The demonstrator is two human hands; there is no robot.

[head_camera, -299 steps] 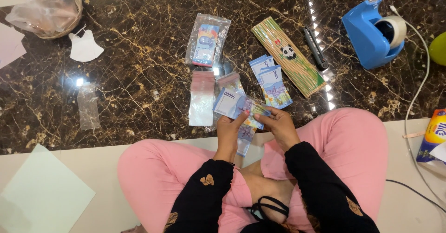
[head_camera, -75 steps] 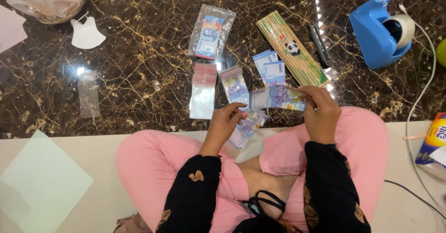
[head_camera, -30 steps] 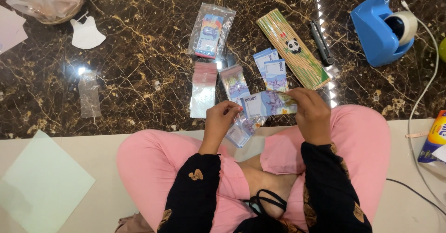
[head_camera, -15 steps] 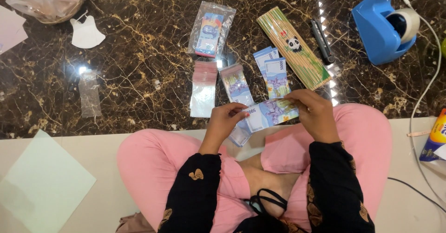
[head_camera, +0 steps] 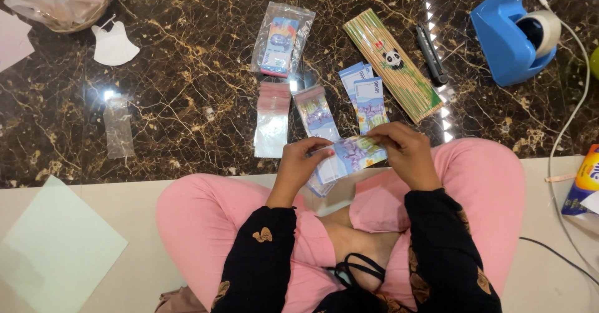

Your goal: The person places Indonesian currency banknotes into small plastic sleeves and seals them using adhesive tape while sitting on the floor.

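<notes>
Banknote [head_camera: 350,156] stretched flat between both hands, left hand [head_camera: 304,165] pinching one end, right hand [head_camera: 405,154] the other, just below the bamboo skewer pack [head_camera: 392,63], likely for smoothing

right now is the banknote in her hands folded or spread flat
Spread, not folded: the banknote stretches lengthwise between the left hand and the right hand, each pinching one end, its printed face showing above her lap.
</notes>
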